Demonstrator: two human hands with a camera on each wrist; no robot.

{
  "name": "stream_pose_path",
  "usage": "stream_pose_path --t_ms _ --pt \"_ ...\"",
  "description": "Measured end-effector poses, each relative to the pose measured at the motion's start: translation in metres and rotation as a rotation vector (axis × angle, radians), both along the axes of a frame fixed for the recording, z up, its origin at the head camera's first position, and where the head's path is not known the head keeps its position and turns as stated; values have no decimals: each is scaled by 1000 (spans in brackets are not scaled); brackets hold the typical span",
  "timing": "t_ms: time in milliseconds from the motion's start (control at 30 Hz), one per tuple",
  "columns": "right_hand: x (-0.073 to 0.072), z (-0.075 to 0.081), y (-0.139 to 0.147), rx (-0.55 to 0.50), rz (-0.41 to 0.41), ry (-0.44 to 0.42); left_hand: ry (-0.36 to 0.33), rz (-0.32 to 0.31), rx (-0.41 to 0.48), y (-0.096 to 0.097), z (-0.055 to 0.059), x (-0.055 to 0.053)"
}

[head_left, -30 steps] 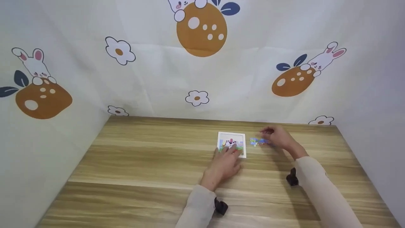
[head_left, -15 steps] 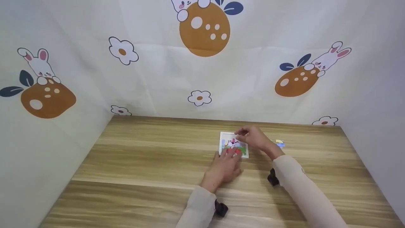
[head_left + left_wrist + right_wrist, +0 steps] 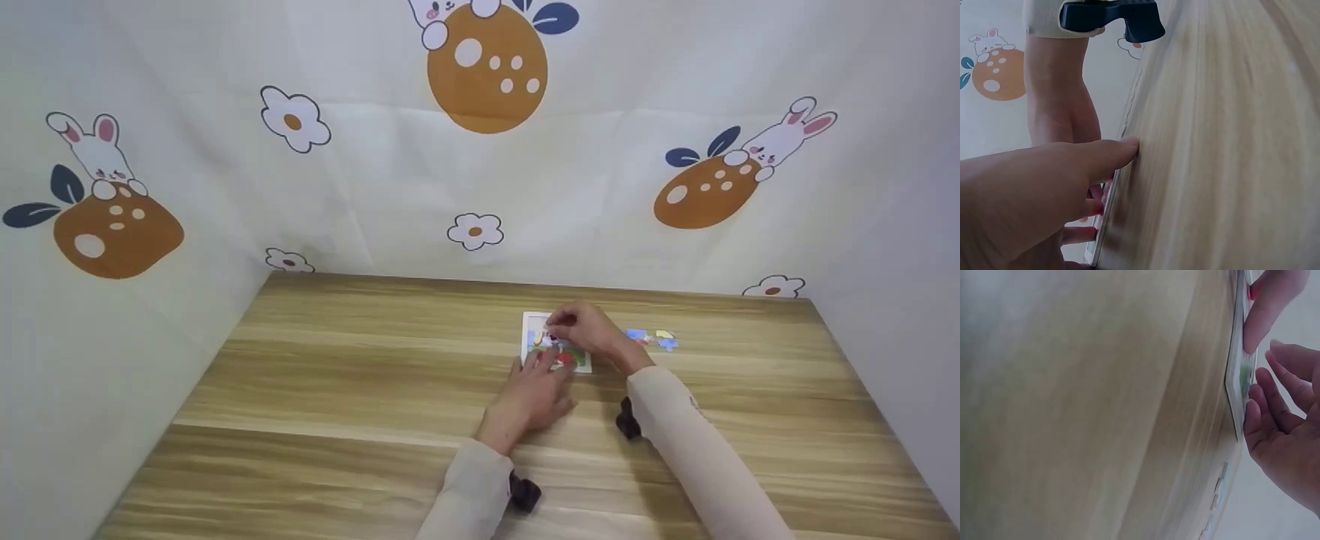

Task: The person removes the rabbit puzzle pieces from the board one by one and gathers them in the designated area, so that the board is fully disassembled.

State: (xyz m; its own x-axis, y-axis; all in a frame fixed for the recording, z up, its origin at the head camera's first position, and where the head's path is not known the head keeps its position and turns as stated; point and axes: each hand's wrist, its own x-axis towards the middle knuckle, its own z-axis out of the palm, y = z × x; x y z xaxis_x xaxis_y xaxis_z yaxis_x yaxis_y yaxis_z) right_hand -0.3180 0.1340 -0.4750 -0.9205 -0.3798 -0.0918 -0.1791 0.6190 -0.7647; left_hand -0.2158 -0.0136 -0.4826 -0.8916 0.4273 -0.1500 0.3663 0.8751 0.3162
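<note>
A small jigsaw puzzle in a white frame (image 3: 531, 322) lies on the wooden table, showing a cartoon animal with red and green below it. My left hand (image 3: 529, 394) rests on its near edge with the fingers spread over the picture; in the left wrist view the thumb (image 3: 1114, 152) lies at the frame's edge. Over the upper part of the puzzle, my right hand (image 3: 589, 330) pinches a puzzle piece, mostly hidden by the fingertips. From the right wrist view, the right hand's (image 3: 1292, 402) lower fingers are curled close to the puzzle surface.
Several loose blue and yellow puzzle pieces (image 3: 666, 341) lie on the table right of the frame. The wooden table (image 3: 337, 375) meets a printed cloth backdrop (image 3: 375, 195) close behind the puzzle. Both wrists carry dark camera mounts (image 3: 525, 491).
My right hand has moved left from the loose pieces to over the puzzle, then slightly lower and further left. My left hand has stayed on the frame.
</note>
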Motion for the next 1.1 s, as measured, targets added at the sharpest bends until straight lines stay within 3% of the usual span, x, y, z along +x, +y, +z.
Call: stream_pose_path --t_ms 167,567,700,900,1100 --pt "0 0 -1 -2 -11 -39 -17 5 5 1 1 0" --pt "0 0 -5 -27 51 -60 -14 -22 -22 0 -2 0" --pt "0 -1 -6 -40 45 -77 -1 -9 -36 2 -2 1" --pt "0 -2 -9 -26 38 -14 40 19 -63 7 -1 2" --pt "2 -1 -10 -101 -13 -63 26 23 -42 6 -1 2"
